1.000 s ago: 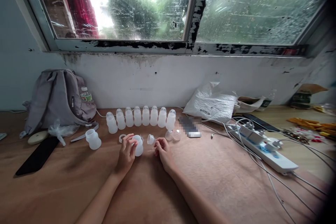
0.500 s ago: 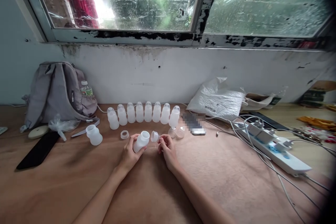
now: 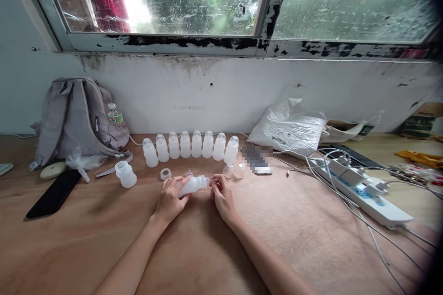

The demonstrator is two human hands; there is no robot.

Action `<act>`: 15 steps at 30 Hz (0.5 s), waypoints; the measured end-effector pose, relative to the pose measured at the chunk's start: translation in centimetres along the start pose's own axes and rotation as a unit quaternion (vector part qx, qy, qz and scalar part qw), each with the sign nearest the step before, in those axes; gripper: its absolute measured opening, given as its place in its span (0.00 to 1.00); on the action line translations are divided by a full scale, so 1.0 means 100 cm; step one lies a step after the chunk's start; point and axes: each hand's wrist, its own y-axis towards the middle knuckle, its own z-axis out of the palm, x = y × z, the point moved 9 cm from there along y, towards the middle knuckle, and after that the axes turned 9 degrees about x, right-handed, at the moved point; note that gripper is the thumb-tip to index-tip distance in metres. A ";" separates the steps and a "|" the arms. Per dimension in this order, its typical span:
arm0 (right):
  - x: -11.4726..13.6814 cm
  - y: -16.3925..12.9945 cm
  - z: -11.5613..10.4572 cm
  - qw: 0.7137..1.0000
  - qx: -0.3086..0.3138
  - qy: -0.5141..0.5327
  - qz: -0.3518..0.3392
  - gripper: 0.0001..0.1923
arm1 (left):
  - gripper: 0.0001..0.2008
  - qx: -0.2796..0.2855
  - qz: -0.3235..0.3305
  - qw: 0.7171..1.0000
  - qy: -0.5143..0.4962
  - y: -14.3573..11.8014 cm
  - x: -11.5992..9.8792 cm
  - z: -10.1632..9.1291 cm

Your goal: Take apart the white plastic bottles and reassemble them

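A frosted baby bottle [image 3: 189,187] is tipped almost onto its side, its mouth end to the right. My left hand [image 3: 170,197] is wrapped round the bottle's body. At the mouth sits a clear bottle nipple with its collar [image 3: 205,182], pinched by the fingertips of my right hand [image 3: 222,196]. The collar touches the bottle; whether it is threaded on I cannot tell. Beyond my left fingers a small clear piece [image 3: 188,173] shows in part. A white collar ring [image 3: 165,174] lies to the left of it.
A curved row of capped baby bottles [image 3: 185,144] stands toward the wall. An uncapped bottle [image 3: 126,174] is at left, clear domed caps [image 3: 238,171] at right. Farther out are a black phone-like slab [image 3: 53,194], a grey backpack [image 3: 74,122], a plastic mailer [image 3: 290,129] and a power strip [image 3: 367,200].
My left hand has tipped the bottle from leaning upright to nearly level, pointing right. The nipple and collar, once apart from it, now meet its mouth.
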 end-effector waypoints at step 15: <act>-0.001 0.002 -0.001 1.000 0.012 -0.019 -0.008 0.09 | 0.21 -0.010 0.017 1.000 0.007 0.000 -0.002 -0.006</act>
